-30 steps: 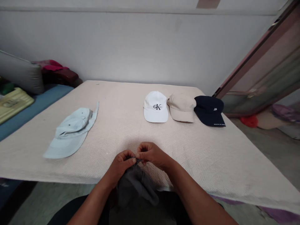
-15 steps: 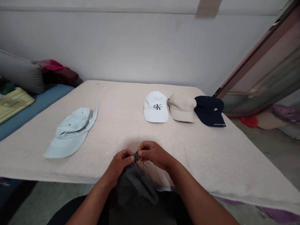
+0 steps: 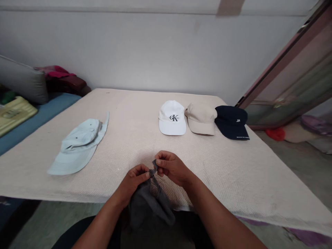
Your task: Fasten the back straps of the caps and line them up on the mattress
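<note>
A dark grey cap (image 3: 147,207) hangs at the table's front edge, over my lap. My left hand (image 3: 136,178) pinches its strap near the buckle. The strap's free end (image 3: 155,166) is pinched between the thumb and fingers of my right hand (image 3: 171,166), a little higher and to the right. Beyond my hands stand a white cap (image 3: 172,119) with black letters, a beige cap (image 3: 201,119) and a navy cap (image 3: 232,122), side by side. At the left lies a pale blue cap (image 3: 80,145), tilted, its strap loose and sticking up.
A cream cloth (image 3: 129,121) covers the table, with a white wall (image 3: 155,52) behind it. To the left are a grey cushion (image 3: 23,79) and a yellow object (image 3: 17,114) on a blue surface. Bags or cloths lie on the floor at right, beside a door (image 3: 290,65).
My right hand has moved slightly up and to the right, drawing the strap end away from my left hand, so more strap shows. The left hand and the other caps stay put.
</note>
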A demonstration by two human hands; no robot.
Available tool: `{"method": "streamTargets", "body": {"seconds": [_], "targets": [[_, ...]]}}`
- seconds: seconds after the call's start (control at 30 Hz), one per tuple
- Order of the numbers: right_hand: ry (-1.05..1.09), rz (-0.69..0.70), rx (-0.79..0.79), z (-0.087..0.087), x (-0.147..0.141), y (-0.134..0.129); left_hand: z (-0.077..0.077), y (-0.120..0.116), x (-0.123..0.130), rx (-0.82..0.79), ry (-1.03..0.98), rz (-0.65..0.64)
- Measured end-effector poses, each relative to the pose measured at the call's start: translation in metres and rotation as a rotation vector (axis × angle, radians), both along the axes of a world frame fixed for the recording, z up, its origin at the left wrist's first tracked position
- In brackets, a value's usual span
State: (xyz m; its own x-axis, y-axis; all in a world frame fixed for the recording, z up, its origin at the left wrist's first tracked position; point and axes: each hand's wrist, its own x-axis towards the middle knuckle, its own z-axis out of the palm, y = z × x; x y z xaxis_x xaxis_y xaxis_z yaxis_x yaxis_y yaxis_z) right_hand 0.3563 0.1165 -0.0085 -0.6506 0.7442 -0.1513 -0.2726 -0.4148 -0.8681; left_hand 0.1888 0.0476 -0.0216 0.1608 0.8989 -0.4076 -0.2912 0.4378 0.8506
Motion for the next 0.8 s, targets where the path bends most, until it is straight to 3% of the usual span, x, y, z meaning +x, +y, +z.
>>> {"method": "streamTargets", "body": {"seconds": [0.8], "targets": [[-0.009, 0.023, 0.015, 0.0019, 0.0080, 0.0025, -0.0010, -0.0021, -0.0019, -0.067, -0.053, -0.045]]}}
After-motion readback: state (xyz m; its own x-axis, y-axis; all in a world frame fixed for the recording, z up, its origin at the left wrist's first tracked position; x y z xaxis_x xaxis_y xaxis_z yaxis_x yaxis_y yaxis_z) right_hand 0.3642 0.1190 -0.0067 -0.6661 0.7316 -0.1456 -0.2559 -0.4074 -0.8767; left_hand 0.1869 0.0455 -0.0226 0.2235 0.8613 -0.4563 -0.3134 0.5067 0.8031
